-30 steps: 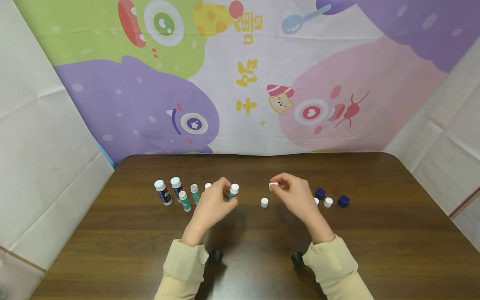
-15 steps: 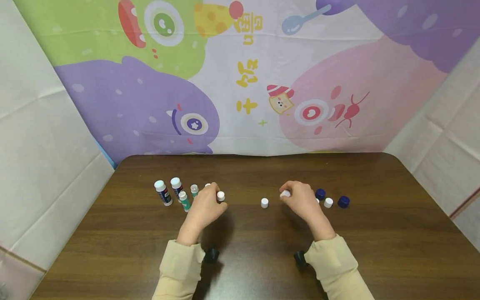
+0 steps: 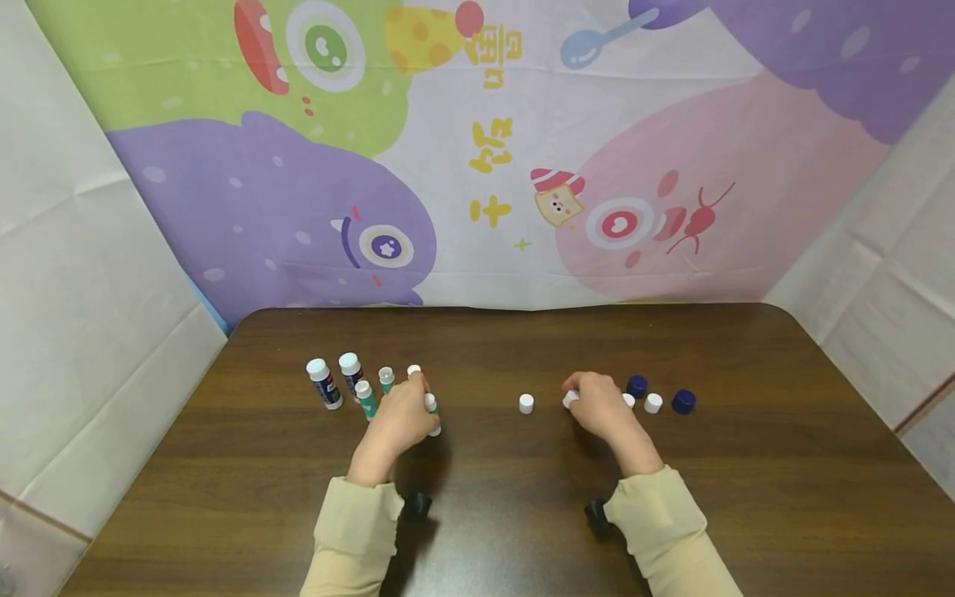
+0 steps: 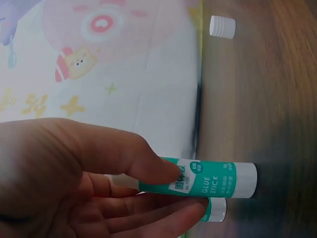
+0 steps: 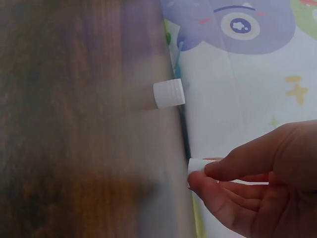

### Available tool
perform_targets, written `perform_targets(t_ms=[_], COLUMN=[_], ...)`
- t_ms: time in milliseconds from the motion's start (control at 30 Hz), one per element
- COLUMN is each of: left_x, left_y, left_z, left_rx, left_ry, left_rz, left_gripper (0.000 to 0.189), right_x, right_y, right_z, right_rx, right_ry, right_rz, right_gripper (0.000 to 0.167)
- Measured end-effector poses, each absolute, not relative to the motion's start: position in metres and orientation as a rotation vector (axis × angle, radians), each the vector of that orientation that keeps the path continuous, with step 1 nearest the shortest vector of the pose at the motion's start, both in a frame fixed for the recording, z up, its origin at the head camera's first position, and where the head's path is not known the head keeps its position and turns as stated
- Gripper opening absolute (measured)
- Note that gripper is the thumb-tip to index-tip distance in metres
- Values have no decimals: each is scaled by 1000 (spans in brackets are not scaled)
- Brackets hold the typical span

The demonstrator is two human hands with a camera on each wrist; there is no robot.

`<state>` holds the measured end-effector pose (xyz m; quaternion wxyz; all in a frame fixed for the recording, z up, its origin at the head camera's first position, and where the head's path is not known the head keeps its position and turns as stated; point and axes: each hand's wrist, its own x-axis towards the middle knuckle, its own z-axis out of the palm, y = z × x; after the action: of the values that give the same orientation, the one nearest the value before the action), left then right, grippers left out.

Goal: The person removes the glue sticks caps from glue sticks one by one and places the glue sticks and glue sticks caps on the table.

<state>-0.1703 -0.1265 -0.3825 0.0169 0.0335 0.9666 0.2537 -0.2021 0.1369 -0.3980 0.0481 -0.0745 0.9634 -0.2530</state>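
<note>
In the left wrist view, my left hand [image 3: 395, 421] grips a green glue stick [image 4: 213, 179] with a white base between thumb and fingers. It is upright, low over the table; whether its base touches the wood cannot be told. My right hand [image 3: 606, 408] pinches a small white cap [image 5: 197, 165] between thumb and fingertips, just above or on the table. Another white cap [image 3: 525, 404] lies on the table between the hands. Behind the left hand's fingers another green glue stick [image 4: 217, 209] is partly hidden.
Left of the left hand stand green glue sticks [image 3: 366, 399] and two larger dark blue ones [image 3: 324, 385] with white tops. By the right hand are white caps [image 3: 653, 403] and dark blue caps [image 3: 683, 401]. A printed cloth [image 3: 477, 265] hangs behind the wooden table [image 3: 507, 514].
My left hand has moved left and down with the glue stick, from mid-table to beside the other sticks. The right hand has carried its white cap right and down towards the other caps.
</note>
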Motion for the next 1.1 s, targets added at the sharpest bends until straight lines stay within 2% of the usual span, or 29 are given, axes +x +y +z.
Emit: perform_targets(t_ms=[367, 600, 733, 967, 1100], left_x=[-171, -171, -171, -170, -169], left_y=[-125, -126, -126, -127, -127], left_z=[-382, -384, -383, -378, -373], left_rx=[87, 108, 102, 124, 106], left_ry=[3004, 3011, 3007, 3009, 2981], left_rz=[781, 765, 772, 816, 845], left_gripper=[24, 24, 23, 26, 31], right_x=[-202, -201, -201, -200, -197], right_y=[137, 136, 135, 137, 139], right_z=[-406, -408, -407, -401, -391], right_rx=[-183, -193, -207, -190, -168], right_ry=[2926, 2925, 2922, 2894, 2899], right_rz=[-685, -666, -653, -624, -592], right_gripper=[14, 16, 20, 39, 44])
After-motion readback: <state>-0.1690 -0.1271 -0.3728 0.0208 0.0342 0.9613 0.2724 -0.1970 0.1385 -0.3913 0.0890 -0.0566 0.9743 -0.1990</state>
